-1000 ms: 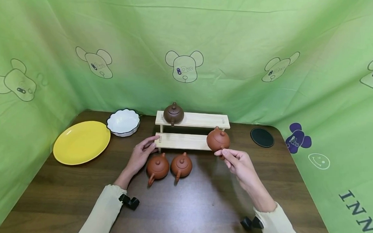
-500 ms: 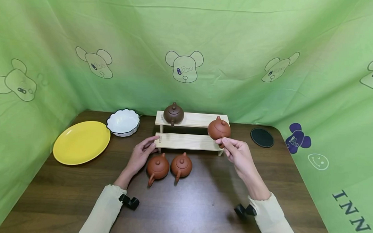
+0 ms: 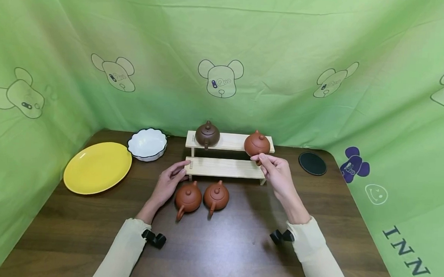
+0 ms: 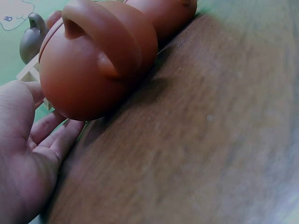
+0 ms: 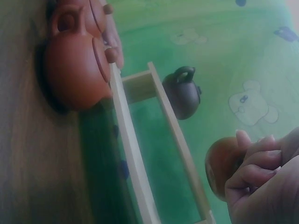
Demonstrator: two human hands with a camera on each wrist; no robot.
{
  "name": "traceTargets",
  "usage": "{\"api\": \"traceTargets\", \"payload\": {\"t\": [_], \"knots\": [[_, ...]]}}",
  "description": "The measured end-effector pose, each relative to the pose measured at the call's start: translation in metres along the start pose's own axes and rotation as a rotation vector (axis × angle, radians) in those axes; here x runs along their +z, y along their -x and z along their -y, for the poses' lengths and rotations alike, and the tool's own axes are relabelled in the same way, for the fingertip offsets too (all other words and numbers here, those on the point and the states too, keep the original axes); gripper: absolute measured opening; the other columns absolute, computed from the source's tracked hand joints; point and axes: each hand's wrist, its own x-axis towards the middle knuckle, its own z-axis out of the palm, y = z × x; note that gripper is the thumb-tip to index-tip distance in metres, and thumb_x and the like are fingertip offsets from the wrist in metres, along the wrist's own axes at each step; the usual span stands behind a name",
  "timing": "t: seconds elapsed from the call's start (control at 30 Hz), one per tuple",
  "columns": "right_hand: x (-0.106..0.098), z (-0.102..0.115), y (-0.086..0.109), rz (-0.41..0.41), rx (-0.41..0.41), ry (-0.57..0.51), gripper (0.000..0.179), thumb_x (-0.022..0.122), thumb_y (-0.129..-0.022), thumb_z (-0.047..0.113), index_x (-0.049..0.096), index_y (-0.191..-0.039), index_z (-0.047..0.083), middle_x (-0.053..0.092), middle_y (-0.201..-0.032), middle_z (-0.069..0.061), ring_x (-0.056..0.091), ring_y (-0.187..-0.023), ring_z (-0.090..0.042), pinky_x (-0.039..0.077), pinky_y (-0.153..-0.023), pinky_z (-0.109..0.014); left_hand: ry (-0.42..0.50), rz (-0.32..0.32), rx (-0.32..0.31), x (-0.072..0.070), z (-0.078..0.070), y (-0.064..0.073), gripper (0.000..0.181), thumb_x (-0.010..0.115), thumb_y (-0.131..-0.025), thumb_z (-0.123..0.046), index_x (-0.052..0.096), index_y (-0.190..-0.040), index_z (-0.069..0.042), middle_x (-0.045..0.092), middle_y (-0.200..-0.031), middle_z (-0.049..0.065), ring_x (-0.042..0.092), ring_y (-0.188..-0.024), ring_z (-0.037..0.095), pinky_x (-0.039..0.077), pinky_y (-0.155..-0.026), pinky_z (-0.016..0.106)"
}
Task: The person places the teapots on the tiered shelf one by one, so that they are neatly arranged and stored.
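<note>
My right hand [image 3: 278, 174] pinched the red teapot [image 3: 257, 144] by its handle [image 3: 258, 162], presumably leaving the base clear. My left hand [image 3: 168, 183], fingers extended, touched the wooden stand [image 3: 224, 167], apparently steadying it.

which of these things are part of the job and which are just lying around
Likely part of the job:
red-brown teapot held in the right hand
wooden rack touched by the left hand
dark teapot on its upper tier
two more teapots in front

Probably just lying about:
yellow plate
white bowl
black coaster
</note>
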Motion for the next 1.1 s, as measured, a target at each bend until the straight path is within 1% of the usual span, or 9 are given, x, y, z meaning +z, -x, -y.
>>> {"api": "traceTargets", "payload": {"t": [0.17, 0.37, 0.5, 0.6, 0.77, 0.93, 1.1], "knots": [[0.002, -0.005, -0.007, -0.008, 0.003, 0.005, 0.03, 0.063, -0.116, 0.02, 0.081, -0.106, -0.001, 0.049, -0.069, 0.008, 0.035, -0.058, -0.002, 0.019, -0.048, -0.016, 0.002, 0.002, -0.006, 0.0, -0.001, -0.001, 0.039, 0.059, -0.116, -0.01, 0.062, -0.154, 0.002, 0.063, -0.154, 0.025, 0.07, -0.118, 0.001, 0.063, -0.101, 0.024], [0.006, -0.01, -0.015, -0.039, -0.021, -0.014, 0.032, 0.063, -0.116, 0.016, 0.078, -0.109, -0.011, 0.051, -0.068, 0.008, 0.035, -0.057, -0.002, 0.019, -0.046, -0.015, 0.003, 0.006, -0.005, 0.0, -0.001, -0.001, 0.039, 0.059, -0.116, -0.01, 0.062, -0.154, 0.002, 0.062, -0.156, 0.024, 0.07, -0.119, 0.0, 0.063, -0.102, 0.024], [0.009, -0.01, -0.018, -0.047, -0.041, 0.011, 0.036, 0.063, -0.115, 0.016, 0.075, -0.113, -0.018, 0.05, -0.066, 0.007, 0.033, -0.054, -0.002, 0.02, -0.046, -0.014, 0.0, 0.007, -0.004, 0.0, -0.001, 0.0, 0.039, 0.06, -0.116, -0.01, 0.062, -0.154, 0.002, 0.062, -0.156, 0.024, 0.07, -0.119, 0.0, 0.063, -0.102, 0.023], [0.01, -0.01, -0.022, -0.048, -0.051, 0.044, 0.038, 0.062, -0.116, 0.016, 0.074, -0.114, -0.02, 0.05, -0.066, 0.008, 0.035, -0.058, -0.002, 0.022, -0.048, -0.014, -0.002, 0.009, -0.004, 0.0, -0.001, 0.0, 0.039, 0.059, -0.116, -0.009, 0.062, -0.154, 0.001, 0.062, -0.156, 0.024, 0.07, -0.119, 0.001, 0.063, -0.101, 0.024], [0.012, -0.01, -0.027, -0.063, -0.066, 0.075, 0.039, 0.061, -0.116, 0.016, 0.074, -0.113, -0.02, 0.051, -0.069, 0.009, 0.039, -0.065, -0.002, 0.026, -0.05, -0.013, -0.01, 0.014, 0.007, -0.001, 0.0, -0.001, 0.039, 0.059, -0.117, -0.01, 0.062, -0.154, 0.002, 0.062, -0.156, 0.024, 0.07, -0.119, 0.001, 0.063, -0.102, 0.025], [0.017, -0.013, -0.032, -0.092, -0.075, 0.073, 0.038, 0.062, -0.116, 0.017, 0.075, -0.112, -0.019, 0.052, -0.072, 0.007, 0.038, -0.06, -0.002, 0.025, -0.049, -0.015, -0.01, 0.01, 0.003, -0.001, -0.001, -0.002, 0.039, 0.059, -0.117, -0.009, 0.063, -0.154, 0.001, 0.062, -0.156, 0.023, 0.071, -0.118, 0.001, 0.063, -0.102, 0.025], [0.022, -0.016, -0.034, -0.113, -0.084, 0.07, 0.037, 0.063, -0.116, 0.016, 0.075, -0.112, -0.018, 0.051, -0.072, 0.005, 0.038, -0.059, -0.002, 0.023, -0.048, -0.015, -0.007, 0.0, -0.002, -0.001, 0.001, -0.002, 0.038, 0.059, -0.116, -0.007, 0.063, -0.153, 0.002, 0.063, -0.154, 0.025, 0.072, -0.116, 0.002, 0.063, -0.101, 0.023]]}}
